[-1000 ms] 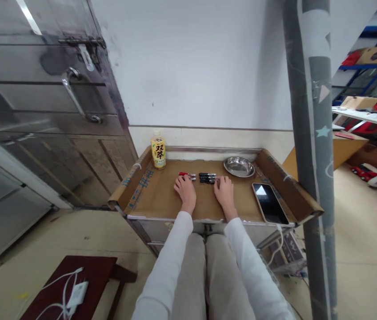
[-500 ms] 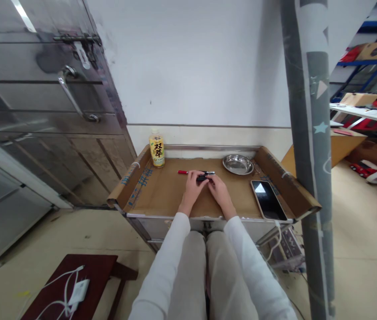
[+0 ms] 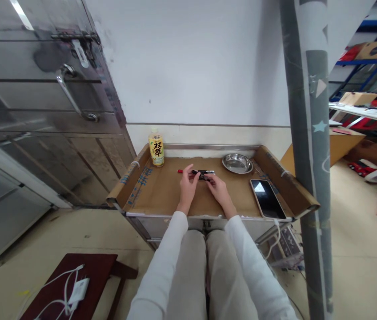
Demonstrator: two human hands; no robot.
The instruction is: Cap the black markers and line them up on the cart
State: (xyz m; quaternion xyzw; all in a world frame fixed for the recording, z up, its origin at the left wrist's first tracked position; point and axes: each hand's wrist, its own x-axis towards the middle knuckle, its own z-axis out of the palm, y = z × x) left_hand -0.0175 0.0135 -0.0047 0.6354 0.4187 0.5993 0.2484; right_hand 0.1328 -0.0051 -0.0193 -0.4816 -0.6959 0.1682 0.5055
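While you sit at the cardboard-lined cart [image 3: 162,195], both your hands are drawn together at the middle of its top. Your left hand [image 3: 187,184] has its fingers curled in, thumb and fingertips pinching the near end of a small bunch of black pens [image 3: 202,174]. Your right hand [image 3: 218,190] comes in from the other side, fingers bent over the same bunch, touching it; whether it truly grips or just rests there, you cannot tell from this far up. The pens lie crosswise, low over the cardboard, between the two hands and just beyond your fingertips. One red-capped pen [image 3: 182,171] pokes out to the left of your left hand, lying flat on the lining, apart from the bunch.

Round about: a yellow-labelled drink bottle [image 3: 156,151] stands upright in the far left corner of the cart. A shallow metal dish [image 3: 238,163] sits at the far right, well clear of your hands. A phone [image 3: 266,198] lies face up, dark screen, near the right edge. Down on the floor at left, a dark red stool [image 3: 95,275] carries a white charger and cable [image 3: 71,294].
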